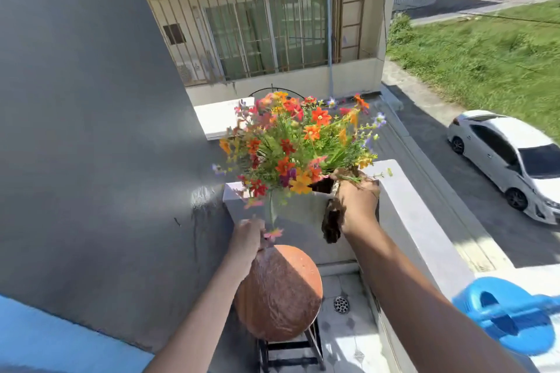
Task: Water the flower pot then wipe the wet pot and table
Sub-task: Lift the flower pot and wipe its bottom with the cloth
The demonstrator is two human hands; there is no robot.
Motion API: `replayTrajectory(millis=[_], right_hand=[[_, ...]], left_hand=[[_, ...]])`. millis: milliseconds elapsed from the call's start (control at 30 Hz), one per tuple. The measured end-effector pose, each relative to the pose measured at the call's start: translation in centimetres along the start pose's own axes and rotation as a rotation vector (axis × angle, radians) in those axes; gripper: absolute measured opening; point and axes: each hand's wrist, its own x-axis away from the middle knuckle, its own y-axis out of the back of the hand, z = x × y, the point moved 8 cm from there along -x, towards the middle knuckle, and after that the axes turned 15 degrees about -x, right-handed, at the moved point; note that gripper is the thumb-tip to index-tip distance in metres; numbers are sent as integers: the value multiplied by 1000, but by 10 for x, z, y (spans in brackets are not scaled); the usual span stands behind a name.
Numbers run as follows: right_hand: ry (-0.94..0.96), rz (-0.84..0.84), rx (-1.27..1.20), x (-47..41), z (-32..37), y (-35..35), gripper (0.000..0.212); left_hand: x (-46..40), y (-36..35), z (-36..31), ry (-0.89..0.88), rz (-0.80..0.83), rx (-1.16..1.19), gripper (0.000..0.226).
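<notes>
The flower pot (298, 209) is pale grey, full of orange, red and yellow flowers (298, 142), and is held up above the round brown table (281, 297). My right hand (359, 206) grips the pot's right rim, and a brown cloth (331, 222) hangs from the same hand. My left hand (247, 236) is curled at the pot's lower left corner, just over the table's far edge; its fingertips are hidden. The table top looks wet on its left, shaded part.
A blue watering can (509, 313) sits on the white parapet ledge (424, 230) at the right. A dark grey wall (91, 130) stands close on the left, with a wet streak. Below are the tiled floor and a drain (341, 304). A white car (509, 160) is parked in the street beyond.
</notes>
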Motion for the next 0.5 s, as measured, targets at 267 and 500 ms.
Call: replayTrajectory(millis=[267, 500], right_hand=[[52, -39, -40, 9, -23, -8, 23], [-191, 3, -200, 27, -63, -7, 59]], left_hand=[[24, -46, -18, -131, 230, 27, 43], [16, -47, -20, 29, 217, 9, 36]])
